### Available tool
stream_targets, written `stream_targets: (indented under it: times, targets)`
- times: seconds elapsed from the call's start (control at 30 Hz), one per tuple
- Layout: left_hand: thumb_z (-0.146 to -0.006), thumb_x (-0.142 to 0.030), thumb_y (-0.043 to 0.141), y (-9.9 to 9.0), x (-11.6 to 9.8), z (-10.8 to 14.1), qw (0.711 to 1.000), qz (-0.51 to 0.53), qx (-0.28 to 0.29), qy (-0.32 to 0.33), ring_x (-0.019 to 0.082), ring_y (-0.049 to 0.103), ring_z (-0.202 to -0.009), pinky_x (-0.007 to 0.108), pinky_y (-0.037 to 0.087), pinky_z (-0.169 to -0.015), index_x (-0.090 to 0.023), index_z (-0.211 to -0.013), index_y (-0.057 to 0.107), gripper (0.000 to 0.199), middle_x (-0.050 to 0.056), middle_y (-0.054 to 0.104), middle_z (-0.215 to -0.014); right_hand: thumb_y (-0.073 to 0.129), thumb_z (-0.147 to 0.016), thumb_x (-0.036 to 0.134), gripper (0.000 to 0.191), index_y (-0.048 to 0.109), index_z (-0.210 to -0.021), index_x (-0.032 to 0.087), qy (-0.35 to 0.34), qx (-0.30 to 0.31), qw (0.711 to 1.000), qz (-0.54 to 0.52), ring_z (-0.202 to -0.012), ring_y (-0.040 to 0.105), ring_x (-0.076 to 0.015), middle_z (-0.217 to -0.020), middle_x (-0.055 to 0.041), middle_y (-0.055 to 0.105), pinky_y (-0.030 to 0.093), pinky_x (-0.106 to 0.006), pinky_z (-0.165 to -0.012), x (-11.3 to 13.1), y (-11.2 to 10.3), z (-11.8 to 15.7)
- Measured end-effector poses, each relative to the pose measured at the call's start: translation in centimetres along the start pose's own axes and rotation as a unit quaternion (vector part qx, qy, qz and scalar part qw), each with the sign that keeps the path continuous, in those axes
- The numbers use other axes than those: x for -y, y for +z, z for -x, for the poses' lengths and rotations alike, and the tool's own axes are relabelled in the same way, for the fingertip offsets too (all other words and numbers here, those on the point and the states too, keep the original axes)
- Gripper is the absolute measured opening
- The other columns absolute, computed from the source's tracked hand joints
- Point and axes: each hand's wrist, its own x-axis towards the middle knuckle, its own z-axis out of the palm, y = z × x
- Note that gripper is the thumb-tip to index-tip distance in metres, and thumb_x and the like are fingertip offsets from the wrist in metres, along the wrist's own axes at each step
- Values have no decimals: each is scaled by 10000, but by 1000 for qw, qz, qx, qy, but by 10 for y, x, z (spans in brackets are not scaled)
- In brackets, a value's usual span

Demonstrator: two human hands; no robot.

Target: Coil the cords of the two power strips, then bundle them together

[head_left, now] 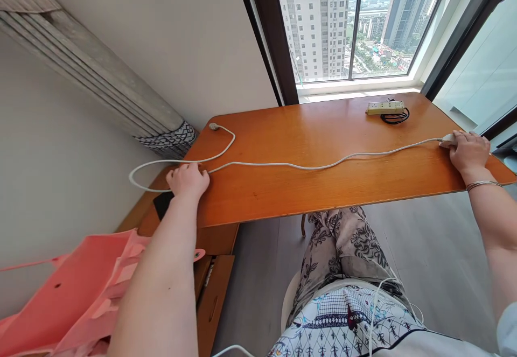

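Note:
A long white cable point(311, 167) stretches across the wooden table point(283, 195). At the left end of the table, my left hand point(188, 180) is closed on the cable, which loops out past the table edge and back to a plug point(214, 126) at the far left corner. My right hand point(469, 151) is at the right end, its fingers wrapped over the white block point(447, 140) at the cable's other end. A cream power strip point(385, 107) with a coiled black cord lies near the window, touched by neither hand.
A pink bag point(81, 287) stands at the lower left beside wooden drawers point(214, 298). Behind the table are a window point(323, 39) and a gathered curtain point(121, 88). A dark object point(161, 204) is partly hidden by my left wrist.

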Motion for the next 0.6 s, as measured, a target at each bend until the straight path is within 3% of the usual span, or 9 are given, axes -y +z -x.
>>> stream_targets:
  times: [0.13,0.27,0.43,0.6]
  targets:
    - [-921,-357,504,33,-4,-19,987,-124,-13,98,381,605,-1227,542,423,-1012,-126,-1081,661,322,137,718,-1152,373,-971,285,583,463,-1489,34,6,-64,998,-27,-1498,321,-349,-1590,-276,392,286,-546,-1148,5,10,1]
    - [-909,-294,397,68,-24,-22,973,-132,53,183,341,597,-1267,516,405,-1107,-123,-1175,641,399,175,681,-1295,412,-962,310,530,563,-1418,85,-1,-19,999,-27,-1425,403,-363,-1533,-237,470,333,-522,-1129,16,12,2]
    - [-936,-281,349,95,-55,0,923,-109,146,339,297,610,-1233,502,403,-1137,-165,-1158,660,399,144,689,-1277,481,-946,335,536,576,-1414,92,4,16,999,-35,-1371,412,-386,-1459,-247,494,347,-495,-1120,27,7,-1]
    - [-971,-377,353,107,-63,10,916,-109,177,342,299,644,-1012,462,518,-952,-166,-989,669,381,158,684,-1030,538,-911,318,450,646,-1279,83,11,36,995,-89,-1310,475,-337,-1428,-272,468,415,-409,-1056,23,4,-10]
